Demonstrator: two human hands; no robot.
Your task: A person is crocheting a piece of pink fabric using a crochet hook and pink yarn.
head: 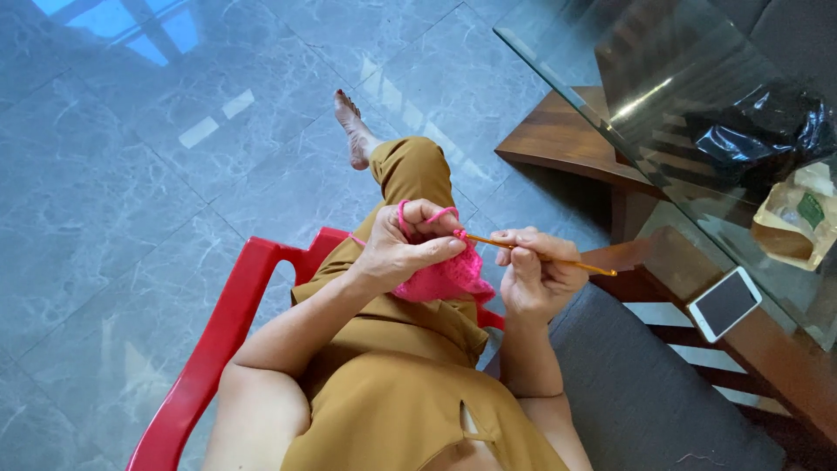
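Packages sit on the glass tabletop (558, 52) at our upper right: a crumpled black plastic bag (763, 131) lies well back on it, and just below that a tan paper bag (793, 218) with a small green label rests near the right edge of the view. Beneath them, on the wooden ledge (785, 358) under the glass, a white-edged phone (724, 303) lies flat with its dark screen up.

Our left hand (397, 249) is closed around the pink crochet piece (445, 277), thumb and forefinger pinching its top edge, with a strand of pink yarn (403, 216) looped over the raised index finger. Our right hand (536, 272) is curled narrowly around an orange crochet hook (545, 256), gripping it near the middle; the hook's tip meets the pink work just beside the left thumb, and its tail points out toward the table. The two hands are near each other, held above our lap.

We sit in a red plastic chair (218, 340), dressed in mustard-brown clothing (401, 384), one leg crossed so a bare foot (351, 126) hangs over the floor. A grey cushion (645, 392) lies at our right side. The floor (131, 174) is glossy grey marbled tile, with window light reflected at the upper left.
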